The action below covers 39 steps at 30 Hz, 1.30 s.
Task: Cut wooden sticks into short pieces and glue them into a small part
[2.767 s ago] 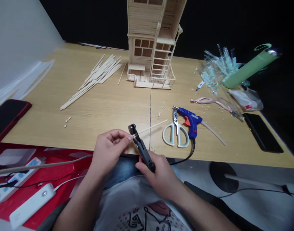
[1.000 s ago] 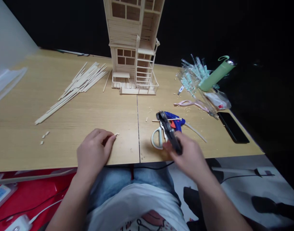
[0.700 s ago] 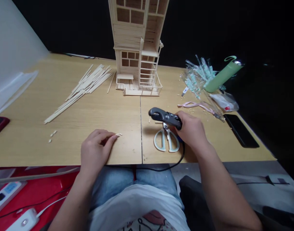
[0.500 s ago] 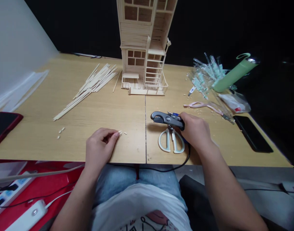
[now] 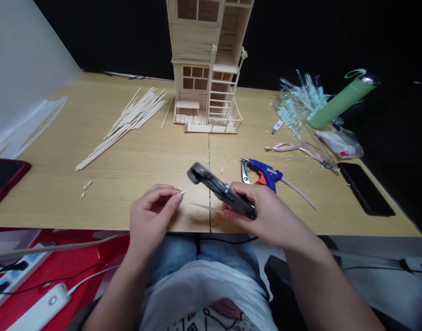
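My right hand [image 5: 255, 214] is shut around a black hand cutter [image 5: 221, 188], tilted with its head pointing left over the table. A thin wooden stick [image 5: 204, 207] shows just below the cutter, running into that hand's fingers. My left hand [image 5: 152, 216] rests curled at the table's front edge, holding nothing I can see. Its fingertips sit close to small wood chips [image 5: 180, 190]. Behind my right hand lies a blue glue gun [image 5: 264, 177] with an orange trigger. Steel scissors [image 5: 245, 171] lie mostly hidden under that hand.
A tall popsicle-stick model house [image 5: 204, 69] stands at the back, left of a loose stick pile [image 5: 135, 124]. Right of it are clear packets [image 5: 297, 103], a green bottle [image 5: 342, 99] and a black phone [image 5: 366, 188]. A red-cased phone [image 5: 3, 181] lies left.
My right hand has moved left and swung the cutter's head out over the table's middle, uncovering the glue gun and covering the scissors. A thin stick now shows below the cutter. My left hand has opened slightly.
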### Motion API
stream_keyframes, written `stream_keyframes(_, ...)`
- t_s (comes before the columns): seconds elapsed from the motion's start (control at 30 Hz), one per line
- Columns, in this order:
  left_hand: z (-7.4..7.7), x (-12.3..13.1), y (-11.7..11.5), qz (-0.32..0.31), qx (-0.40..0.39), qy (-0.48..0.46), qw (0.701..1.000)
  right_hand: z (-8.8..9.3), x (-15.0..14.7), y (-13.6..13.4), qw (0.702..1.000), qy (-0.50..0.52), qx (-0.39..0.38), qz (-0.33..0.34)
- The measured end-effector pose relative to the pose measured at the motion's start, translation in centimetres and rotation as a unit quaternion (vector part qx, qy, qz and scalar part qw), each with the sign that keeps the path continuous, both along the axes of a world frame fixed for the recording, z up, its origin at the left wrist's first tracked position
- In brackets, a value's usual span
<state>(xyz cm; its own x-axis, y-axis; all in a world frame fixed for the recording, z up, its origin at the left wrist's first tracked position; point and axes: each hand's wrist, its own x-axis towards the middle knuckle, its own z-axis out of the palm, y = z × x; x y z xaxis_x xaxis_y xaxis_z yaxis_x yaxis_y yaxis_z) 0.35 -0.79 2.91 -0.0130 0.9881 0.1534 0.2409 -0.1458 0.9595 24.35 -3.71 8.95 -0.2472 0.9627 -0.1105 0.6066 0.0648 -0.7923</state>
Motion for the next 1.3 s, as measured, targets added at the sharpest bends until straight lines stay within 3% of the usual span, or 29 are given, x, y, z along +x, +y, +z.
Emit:
stream_keyframes(0.13,0.2,0.7,-0.2,-0.04,-0.022,-0.009,0.999,-0.2,-0.8,0.6,1.0,-0.012,0.012,-0.001)
stream_keyframes(0.3,0.1,0.0,-0.2,-0.037,-0.016,0.003,0.999,0.3,-0.8,0.7,0.999,-0.008,0.029,0.032)
stream_keyframes(0.4,0.8,-0.3,-0.1,-0.049,-0.02,-0.003,0.999,0.6,-0.8,0.5,0.998,-0.003,0.043,0.044)
stream_keyframes(0.57,2.0,-0.2,-0.1,-0.078,-0.105,-0.053,0.99,1.3,-0.6,0.6,0.996,0.016,0.042,0.072)
stream_keyframes(0.73,0.7,-0.6,-0.3,-0.097,-0.167,-0.087,0.977,1.3,0.7,0.8,0.996,0.076,0.006,0.05)
stream_keyframes(0.8,0.2,-0.9,-0.1,-0.064,-0.177,-0.147,0.971,0.7,1.1,0.6,0.981,0.192,-0.007,0.011)
stream_keyframes(0.9,0.5,-1.2,0.2,0.0,-0.206,-0.281,0.937,-1.0,0.5,0.1,0.916,0.395,-0.005,-0.065)
stream_keyframes(0.97,1.0,-0.7,0.1,0.009,-0.226,-0.347,0.91,-2.3,-1.3,-0.3,0.882,0.457,0.014,-0.115)
stream_keyframes(1.03,1.4,0.4,-0.4,-0.006,-0.233,-0.372,0.898,-3.4,-3.8,-0.6,0.873,0.46,0.027,-0.159)
stream_keyframes(1.17,1.2,2.8,-1.9,-0.02,-0.193,-0.333,0.923,-4.2,-8.4,-0.8,0.859,0.465,0.045,-0.21)
stream_keyframes(1.3,0.4,3.0,-2.8,-0.016,-0.143,-0.283,0.948,-3.9,-9.6,-0.6,0.839,0.487,0.069,-0.234)
